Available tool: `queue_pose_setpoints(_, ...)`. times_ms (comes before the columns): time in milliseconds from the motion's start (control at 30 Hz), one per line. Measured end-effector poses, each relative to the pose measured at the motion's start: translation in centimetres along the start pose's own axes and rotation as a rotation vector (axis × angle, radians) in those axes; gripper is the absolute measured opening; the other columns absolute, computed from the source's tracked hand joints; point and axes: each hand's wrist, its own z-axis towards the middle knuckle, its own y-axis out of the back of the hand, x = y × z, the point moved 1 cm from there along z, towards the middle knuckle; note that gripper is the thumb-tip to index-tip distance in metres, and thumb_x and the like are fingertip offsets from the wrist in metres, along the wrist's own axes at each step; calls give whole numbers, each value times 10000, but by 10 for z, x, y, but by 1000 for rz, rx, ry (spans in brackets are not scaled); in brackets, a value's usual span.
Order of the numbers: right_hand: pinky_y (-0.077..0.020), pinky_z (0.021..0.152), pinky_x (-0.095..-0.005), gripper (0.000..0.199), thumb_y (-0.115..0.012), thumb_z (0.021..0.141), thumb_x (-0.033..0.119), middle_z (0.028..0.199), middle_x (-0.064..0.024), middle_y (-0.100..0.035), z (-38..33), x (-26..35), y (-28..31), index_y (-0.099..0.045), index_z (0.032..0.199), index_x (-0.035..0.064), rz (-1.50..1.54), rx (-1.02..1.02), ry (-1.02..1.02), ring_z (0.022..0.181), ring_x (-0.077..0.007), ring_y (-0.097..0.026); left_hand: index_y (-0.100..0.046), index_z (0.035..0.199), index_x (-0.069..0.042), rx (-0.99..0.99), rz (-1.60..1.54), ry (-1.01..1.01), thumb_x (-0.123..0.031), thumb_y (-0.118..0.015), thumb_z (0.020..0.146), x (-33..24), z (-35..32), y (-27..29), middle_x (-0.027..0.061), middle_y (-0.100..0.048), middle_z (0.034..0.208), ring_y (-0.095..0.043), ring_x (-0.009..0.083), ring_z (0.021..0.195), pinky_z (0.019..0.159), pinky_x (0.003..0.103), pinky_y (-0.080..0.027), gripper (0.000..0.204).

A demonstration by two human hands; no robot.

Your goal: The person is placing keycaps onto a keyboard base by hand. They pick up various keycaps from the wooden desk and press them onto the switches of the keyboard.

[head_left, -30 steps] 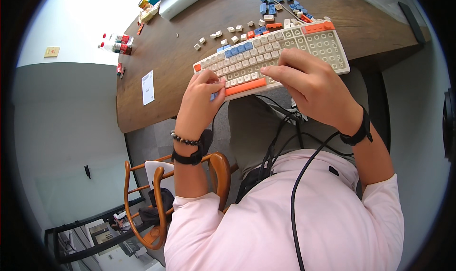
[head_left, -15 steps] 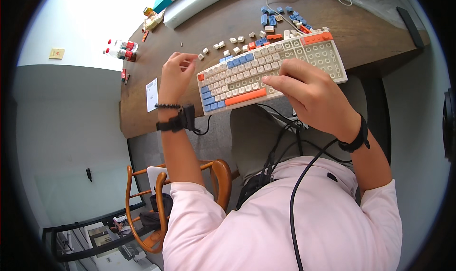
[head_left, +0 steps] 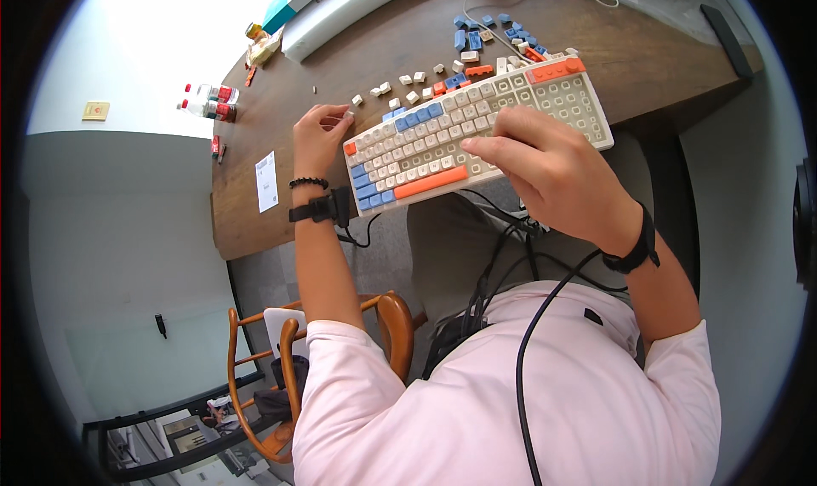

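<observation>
Left hand [head_left: 318,137] at loose white keycap [head_left: 349,114], right hand [head_left: 557,167] low over keyboard [head_left: 459,122]; whether either grips, cannot tell. Best: align keycap squarely, press evenly.

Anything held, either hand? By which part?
Cannot be told for either. Left hand: fingers at a loose pale key, grip unclear. Right hand: fingers at the keyboard, anything between them too small to make out.
</observation>
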Motion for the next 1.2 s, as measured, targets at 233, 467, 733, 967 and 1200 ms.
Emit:
queue_pose_setpoints(233,-644,910,-459,305,-749,954,-41,1114,-149,-728,0,-2,1,-829,1248,-22,-6,-6,9,1049,-354,-766,-894,1230,19,-110,-252,-54,-39,-885,1054,-82,-81,11,110,-909,1147,-872,187,1055,967,323,-671,185)
queue_pose_setpoints(467,-635,896,-457,305,-752,952,-43,1092,-142,-716,0,0,-5,-832,1245,-12,-1,19,7,1027,-346,-758,-913,1182,-27,-32,-125,-299,-42,-914,1016,-109,-116,-14,105,-895,1147,-863,225,1051,961,358,-667,167)
queue_pose_setpoints(733,-638,909,-464,305,-757,946,-41,1107,-145,-727,-1,-1,-5,-831,1241,-18,-10,18,3,1042,-354,-763,-918,1108,-54,-85,-18,-386,-38,-931,978,-108,-120,-24,54,-880,1142,-800,274,1063,942,405,-648,132)
queue_pose_setpoints(967,-642,925,-461,304,-756,948,-37,1123,-151,-735,-1,-2,-5,-829,1243,-23,-14,15,12,1059,-357,-767,-922,1155,-27,-110,112,-386,0,-909,974,-127,-132,-25,68,-843,1149,-785,278,1060,963,417,-642,184)
queue_pose_setpoints(1200,-644,930,-461,303,-752,952,-35,1137,-155,-741,-1,0,-6,-823,1245,-22,-13,28,7,1067,-359,-769,-905,1217,-10,-115,268,-366,-14,-873,1008,-135,-151,-34,73,-820,1206,-771,295,1082,967,448,-643,211)
